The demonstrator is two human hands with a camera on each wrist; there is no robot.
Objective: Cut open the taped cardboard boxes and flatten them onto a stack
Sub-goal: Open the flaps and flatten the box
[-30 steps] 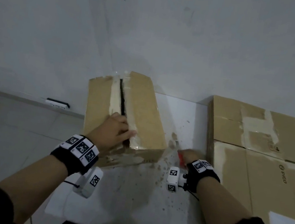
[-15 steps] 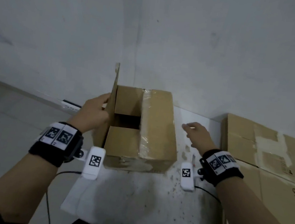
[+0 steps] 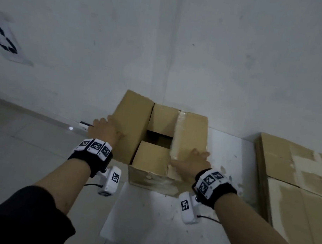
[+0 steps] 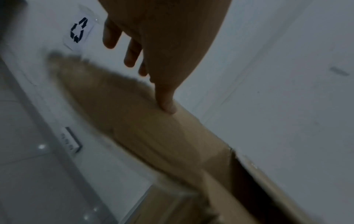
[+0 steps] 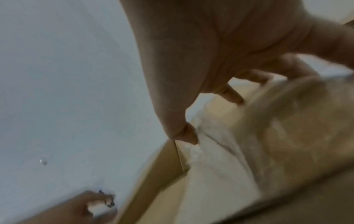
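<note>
Cardboard box top partly open, dark inside, left hand flat on left flap, right hand grip around right flap.

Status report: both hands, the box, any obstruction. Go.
Left hand flat on the raised left flap. Right hand gripping the taped right flap. Box cut open, upright, not flattened. Flattened stack right; nothing blocking.
</note>
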